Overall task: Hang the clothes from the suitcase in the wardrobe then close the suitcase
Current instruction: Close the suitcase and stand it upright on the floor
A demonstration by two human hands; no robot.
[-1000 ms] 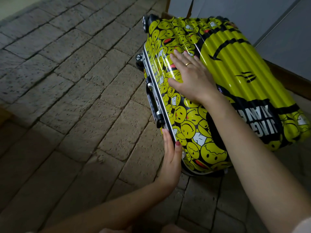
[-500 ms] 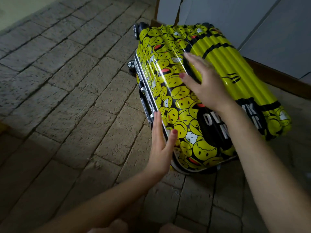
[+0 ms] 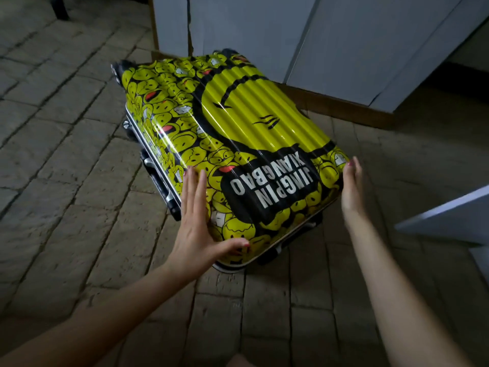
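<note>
A closed yellow suitcase (image 3: 238, 123) covered in smiley faces, with black lettering, lies flat on the stone floor. My left hand (image 3: 194, 223) rests flat on its near left corner, fingers spread, thumb along the near edge. On the suitcase's near right corner, my right hand (image 3: 350, 189) presses edge-on with straight fingers. No clothes are in view. Its black side handle (image 3: 156, 178) and a wheel (image 3: 127, 125) show on the left side.
White wardrobe panels (image 3: 330, 41) on a brown plinth stand just behind the suitcase. A white door edge (image 3: 449, 218) juts in at the right. Brick-patterned stone floor (image 3: 66, 154) stretches to the left and in front.
My right hand left the lid's top and moved to the near right corner. My left hand shifted from the side rail onto the near left corner. The view swung, and the suitcase looks turned.
</note>
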